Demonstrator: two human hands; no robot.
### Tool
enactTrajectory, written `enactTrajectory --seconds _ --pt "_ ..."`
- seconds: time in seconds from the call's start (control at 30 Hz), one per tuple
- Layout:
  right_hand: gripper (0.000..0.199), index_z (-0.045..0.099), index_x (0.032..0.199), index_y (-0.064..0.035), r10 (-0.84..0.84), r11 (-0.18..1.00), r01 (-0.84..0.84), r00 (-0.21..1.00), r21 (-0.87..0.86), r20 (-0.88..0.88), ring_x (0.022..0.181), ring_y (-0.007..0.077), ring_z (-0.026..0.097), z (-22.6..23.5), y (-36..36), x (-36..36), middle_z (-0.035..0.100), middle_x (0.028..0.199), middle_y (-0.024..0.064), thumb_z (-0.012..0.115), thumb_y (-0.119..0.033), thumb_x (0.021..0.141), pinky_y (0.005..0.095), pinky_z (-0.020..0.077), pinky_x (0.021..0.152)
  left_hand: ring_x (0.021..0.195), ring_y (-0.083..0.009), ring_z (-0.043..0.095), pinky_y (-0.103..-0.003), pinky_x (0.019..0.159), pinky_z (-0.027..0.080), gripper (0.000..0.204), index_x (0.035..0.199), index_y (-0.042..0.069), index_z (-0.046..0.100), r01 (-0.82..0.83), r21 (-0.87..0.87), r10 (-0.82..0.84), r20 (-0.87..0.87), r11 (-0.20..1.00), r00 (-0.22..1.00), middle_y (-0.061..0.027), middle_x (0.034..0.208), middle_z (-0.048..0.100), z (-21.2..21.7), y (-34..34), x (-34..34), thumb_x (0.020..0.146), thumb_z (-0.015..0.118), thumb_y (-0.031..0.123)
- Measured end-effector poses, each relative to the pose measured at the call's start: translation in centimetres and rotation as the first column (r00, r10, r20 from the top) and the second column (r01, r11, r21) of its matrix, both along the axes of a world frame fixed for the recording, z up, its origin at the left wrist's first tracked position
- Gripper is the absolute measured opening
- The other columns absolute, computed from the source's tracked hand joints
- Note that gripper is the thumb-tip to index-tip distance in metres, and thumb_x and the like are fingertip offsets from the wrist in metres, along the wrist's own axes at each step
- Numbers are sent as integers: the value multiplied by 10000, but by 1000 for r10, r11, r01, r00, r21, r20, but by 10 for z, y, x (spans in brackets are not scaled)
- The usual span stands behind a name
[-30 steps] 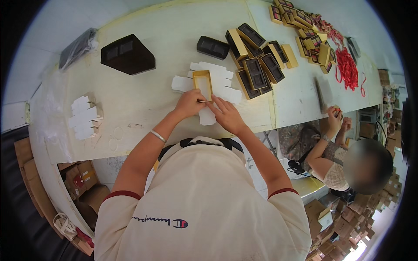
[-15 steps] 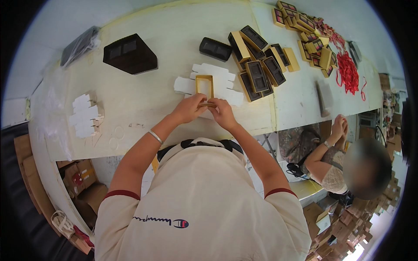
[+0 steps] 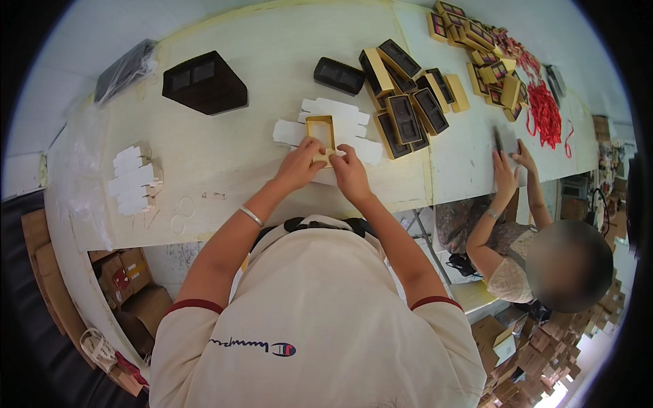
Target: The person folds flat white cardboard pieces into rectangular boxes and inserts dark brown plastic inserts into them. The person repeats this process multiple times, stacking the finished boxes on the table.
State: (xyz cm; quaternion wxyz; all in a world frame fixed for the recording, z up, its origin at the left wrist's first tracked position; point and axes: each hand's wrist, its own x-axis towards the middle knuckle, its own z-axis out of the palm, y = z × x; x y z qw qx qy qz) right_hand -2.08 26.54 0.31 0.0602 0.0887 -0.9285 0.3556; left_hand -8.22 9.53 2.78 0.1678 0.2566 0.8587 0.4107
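A small gold-lined cardboard box point(image 3: 332, 130) lies in front of me on several flat white box blanks point(image 3: 354, 126). My left hand point(image 3: 300, 164) grips its near left corner, fingers curled over the edge. At the near right corner my right hand point(image 3: 349, 171) pinches the box's near end flap, thumb and fingers together. The far end of the box has its walls standing up, and its inside looks bare. Just beyond the blanks sits one black plastic tray point(image 3: 339, 75).
Gold boxes with black trays point(image 3: 404, 118) are heaped to the right. A tall stack of black trays point(image 3: 205, 83) stands at the far left, white blanks point(image 3: 132, 181) nearer. Red ribbons point(image 3: 544, 114) lie far right, near filled boxes. A co-worker point(image 3: 507, 231) handles a grey object.
My hands have folded the box's near end flap inward and up, and now press at its corners. The co-worker's hands have moved from close together onto the grey object on the table.
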Motion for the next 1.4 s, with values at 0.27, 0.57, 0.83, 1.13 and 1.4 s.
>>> enactTrajectory --seconds 0.27,0.57,0.83,1.13,1.4 --pt "146 601 903 -54 180 909 -139 981 393 -70 901 239 545 15 -4 1 554 997 83 579 -93 765 368 403 735 798 -294 586 -410 696 480 148 830 54 622 -18 -29 8 -331 999 944 -71 940 566 -14 -2 23 798 658 195" --pt "130 631 780 -80 189 927 -272 934 260 302 768 240 588 11 -5 -28 571 836 89 566 -3 698 366 429 741 980 -278 578 -389 746 484 199 899 68 661 162 -456 -110 138 875 984 -91 981 615 14 15 -8 771 680 220" --pt "212 649 856 -48 561 732 -513 827 449 32 912 271 564 45 38 -16 593 906 87 582 8 662 395 434 864 1243 -289 406 -458 1020 332 688 1281 152 495 134 -462 -388 -516 877 763 -69 1274 495 55 -13 -18 664 783 245" --pt "221 604 969 -26 -27 964 99 960 246 -280 868 317 583 52 46 -122 598 958 119 601 -23 748 411 455 756 1069 -254 478 -411 937 342 719 1234 112 515 132 -315 -229 -297 940 927 -49 1108 549 12 -14 -6 590 815 219" --pt "143 591 917 -60 -18 714 17 1000 700 -6 812 243 618 7 49 -177 578 892 86 591 -88 776 355 473 696 1121 -279 467 -401 966 353 663 1257 100 493 2 -353 -114 -297 936 948 -79 1194 510 39 -10 3 663 773 191"
